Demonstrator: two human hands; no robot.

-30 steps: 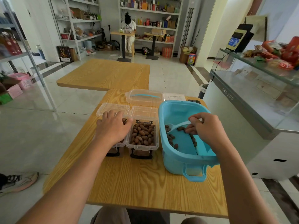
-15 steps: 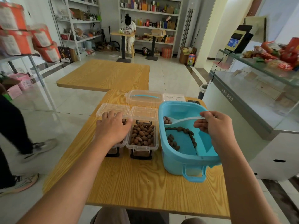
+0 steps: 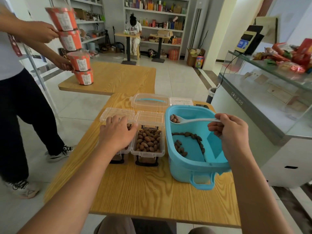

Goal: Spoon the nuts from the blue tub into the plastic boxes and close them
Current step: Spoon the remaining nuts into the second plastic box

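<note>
I see the blue plastic tub with few brown nuts; two clear plastic boxes open at its 9 o'clock.

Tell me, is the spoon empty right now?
No, the spoon held in the right hand carries a few nuts in its bowl above the blue tub.

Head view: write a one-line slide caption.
Right hand lifts a spoon of nuts above the blue tub while the left hand steadies a plastic box.
</note>
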